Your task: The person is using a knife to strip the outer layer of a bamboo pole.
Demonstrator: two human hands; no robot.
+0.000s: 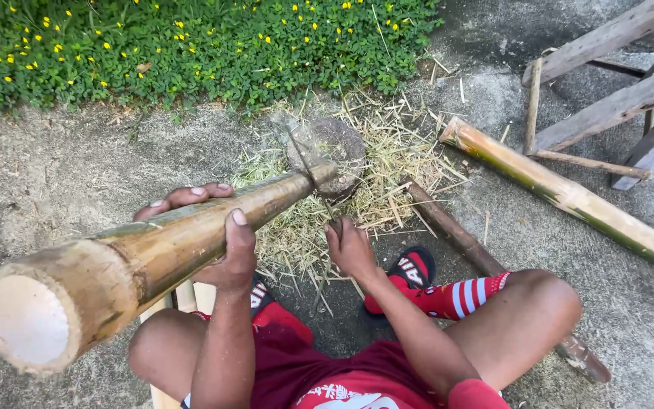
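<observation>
**Bamboo pole steadied on a block, blade at its far end**

Head view: the left hand (217, 242) is wrapping its grip around a thick bamboo pole (153, 254), fingers curling over the far side and thumb pressing on top, so the grip is pressed together on the pole. The pole is running from a cut, pale end close to the camera, past the grip, to a narrow tip lying on a round stone-like block (334, 144) beyond it; holding it mid-length seems to be keeping the tip planted there. A blade (300, 148) is sitting across that tip, well ahead of the left grip. The right hand (350, 246) is reaching low, just to the right of the pole and below the tip, its fingers curling downward toward the shavings; whether its grip is pinching anything I cannot tell.

The person is sitting low with knees spread, feet in red sandals on either side of the hands. Straw-coloured shavings (387, 163) are lying thick around the block. The ground is rough grey concrete. Right of the right grip, a thinner stick (448, 223) and a longer green-yellow bamboo pole (569, 197) are lying, with a weathered wooden frame (622, 98) beyond. Past the block, low green plants with yellow flowers (175, 45) are growing.
</observation>
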